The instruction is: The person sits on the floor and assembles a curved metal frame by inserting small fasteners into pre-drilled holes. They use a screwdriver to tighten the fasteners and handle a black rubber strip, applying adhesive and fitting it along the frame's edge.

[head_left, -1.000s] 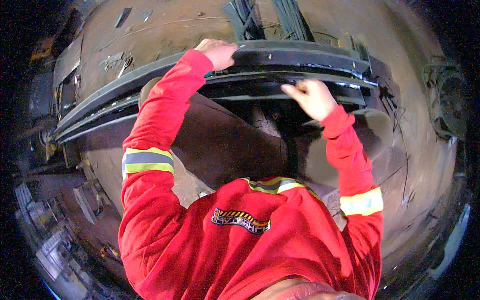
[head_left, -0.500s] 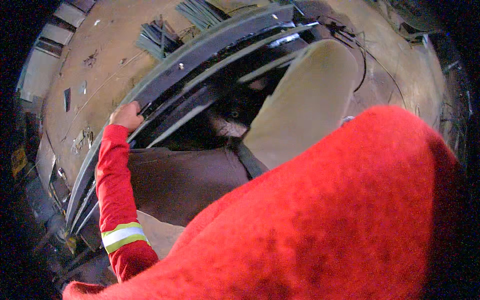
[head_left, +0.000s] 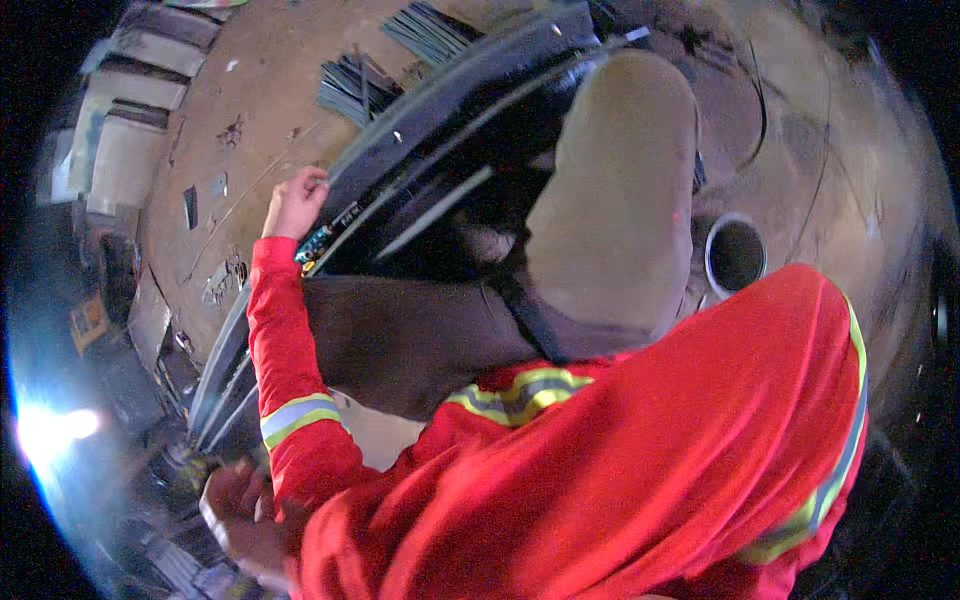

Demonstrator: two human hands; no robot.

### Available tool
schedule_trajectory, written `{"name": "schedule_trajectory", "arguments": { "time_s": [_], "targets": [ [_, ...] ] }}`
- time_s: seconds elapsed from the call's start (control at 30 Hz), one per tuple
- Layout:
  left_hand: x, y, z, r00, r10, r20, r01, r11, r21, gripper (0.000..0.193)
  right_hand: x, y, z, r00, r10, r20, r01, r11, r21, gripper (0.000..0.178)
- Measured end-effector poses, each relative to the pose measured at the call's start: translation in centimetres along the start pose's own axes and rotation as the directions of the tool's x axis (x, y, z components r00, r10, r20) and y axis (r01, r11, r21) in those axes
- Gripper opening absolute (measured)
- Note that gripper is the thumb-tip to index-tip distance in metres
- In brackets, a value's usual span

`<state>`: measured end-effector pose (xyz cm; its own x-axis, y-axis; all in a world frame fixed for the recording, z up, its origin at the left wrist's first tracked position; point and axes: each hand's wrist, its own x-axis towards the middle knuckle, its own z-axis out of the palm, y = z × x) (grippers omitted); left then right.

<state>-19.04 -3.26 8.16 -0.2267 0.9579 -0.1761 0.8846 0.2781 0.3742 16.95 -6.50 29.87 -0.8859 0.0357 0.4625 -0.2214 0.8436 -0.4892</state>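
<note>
My left hand (head_left: pixel 297 202) is at the outer edge of the long dark metal beam (head_left: pixel 440 110), with its fingers curled in. Whatever they may hold is too small to make out. Just below that hand, a teal and black tool-like object (head_left: pixel 316 245) lies along the beam, partly covered by my sleeve. My right hand (head_left: pixel 245 510) reaches across my body to the lower left. It is blurred, and a pale edge shows beside its fingers; I cannot tell what that is. My legs in brown trousers (head_left: pixel 620 190) are bent beside the beam.
Bundles of thin metal bars (head_left: pixel 358 92) lie on the brown floor (head_left: pixel 260 110) beyond the beam. Pale blocks (head_left: pixel 135 150) line the far left. A round dark-centred ring or container (head_left: pixel 735 253) stands to my right. A bright light (head_left: pixel 55 428) glares at lower left.
My left hand has shifted a little farther along the beam and its grip looks looser. My right hand has come into view at lower left. The view has shifted; a bright glare appears.
</note>
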Motion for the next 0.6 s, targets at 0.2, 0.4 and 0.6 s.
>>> {"name": "schedule_trajectory", "arguments": {
  "time_s": [0.2,0.4,0.6],
  "targets": [
    [-3.5,2.7,-2.0,1.000,0.003,0.010,-0.003,1.000,-0.017,0.018,-13.1,9.1,-1.3,0.924,0.231,-0.305,-0.281,0.950,-0.133,0.010],
    [1.4,-0.1,0.9,0.995,-0.041,-0.090,0.032,0.995,-0.098,0.017,-51.0,20.5,4.6,-0.183,0.786,-0.591,-0.966,-0.032,0.255,0.038],
    [11.7,5.7,0.1,0.982,-0.014,-0.186,-0.002,0.996,-0.086,0.014,-64.0,26.8,12.0,-0.597,0.771,-0.221,-0.774,-0.626,-0.097,0.026]
  ]
}}
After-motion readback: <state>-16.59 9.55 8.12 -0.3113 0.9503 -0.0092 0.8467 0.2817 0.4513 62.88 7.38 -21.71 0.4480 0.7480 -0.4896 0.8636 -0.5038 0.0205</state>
